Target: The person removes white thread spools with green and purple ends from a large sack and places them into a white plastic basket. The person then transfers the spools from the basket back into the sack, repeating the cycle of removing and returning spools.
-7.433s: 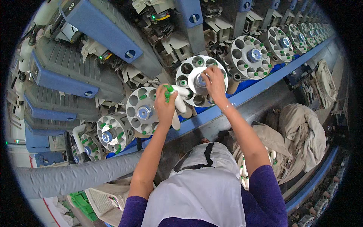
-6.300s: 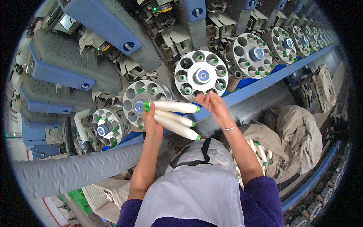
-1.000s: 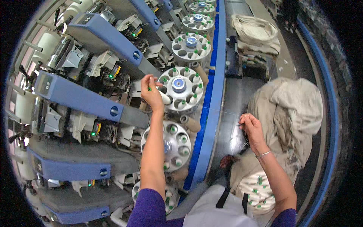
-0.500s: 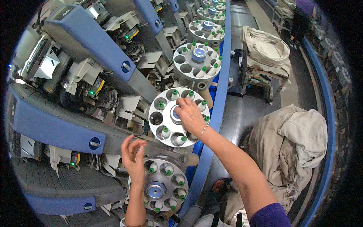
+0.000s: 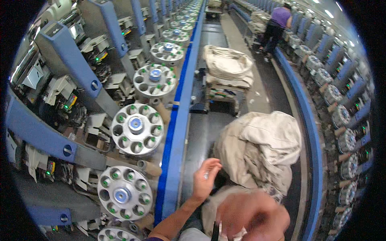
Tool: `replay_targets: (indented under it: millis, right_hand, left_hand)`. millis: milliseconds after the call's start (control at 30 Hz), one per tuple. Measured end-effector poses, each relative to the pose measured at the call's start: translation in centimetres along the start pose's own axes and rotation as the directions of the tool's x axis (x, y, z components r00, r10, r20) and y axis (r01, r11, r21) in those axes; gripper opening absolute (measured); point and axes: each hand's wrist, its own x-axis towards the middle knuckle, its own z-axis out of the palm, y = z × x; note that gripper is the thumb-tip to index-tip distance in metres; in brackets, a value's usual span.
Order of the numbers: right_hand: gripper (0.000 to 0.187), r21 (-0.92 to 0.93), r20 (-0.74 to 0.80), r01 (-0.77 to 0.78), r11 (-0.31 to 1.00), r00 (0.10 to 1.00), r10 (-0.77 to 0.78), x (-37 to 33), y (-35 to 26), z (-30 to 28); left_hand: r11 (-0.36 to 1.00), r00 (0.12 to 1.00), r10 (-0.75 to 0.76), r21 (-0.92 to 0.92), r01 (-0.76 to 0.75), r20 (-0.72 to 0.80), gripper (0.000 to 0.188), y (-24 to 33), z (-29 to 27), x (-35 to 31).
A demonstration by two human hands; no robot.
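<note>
My left hand (image 5: 206,179) is raised in front of the tan cloth sack, its fingers loosely bent and a gap beside the thumb. A small pale spot shows on it, too small to name. Close below me at the lower edge, my right hand (image 5: 255,213) is smeared by motion, and its fingers cannot be made out. Something white (image 5: 240,234) shows under it, unclear. To the left stand round white carousels, the nearer one (image 5: 122,195) and the one beyond it (image 5: 136,127), with green-tipped yarn bobbins (image 5: 151,142) in their pockets. Neither hand touches them.
A blue rail (image 5: 175,160) runs along the machine row. The bulky tan sack (image 5: 257,144) stands to the right of it. Farther ahead is a cart (image 5: 225,86) with a cloth-lined bin. Another person (image 5: 277,28) works at the opposite machine row. Cardboard tubes (image 5: 148,167) lie beside the carousels.
My right hand has left the carousel hub and come back low near me. My left hand has moved right, over to the sack. The view has swung toward the aisle.
</note>
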Motion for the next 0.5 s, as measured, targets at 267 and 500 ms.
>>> replay_targets:
  millis: [267, 500]
  right_hand:
    - [0.012, 0.364, -0.252, 0.567, 0.739, 0.824, -0.508, -16.2, -18.3, 3.3]
    - [0.017, 0.438, -0.186, 0.709, 0.553, 0.674, -0.715, -27.4, -26.6, 6.3]
  left_hand:
    - [0.982, 0.863, 0.024, 0.15, -0.116, 0.505, 0.019, 2.8, 15.9, -22.5]
    - [0.84, 0.644, -0.127, 0.428, -0.335, 0.754, 0.021, 4.2, 10.8, -39.6]
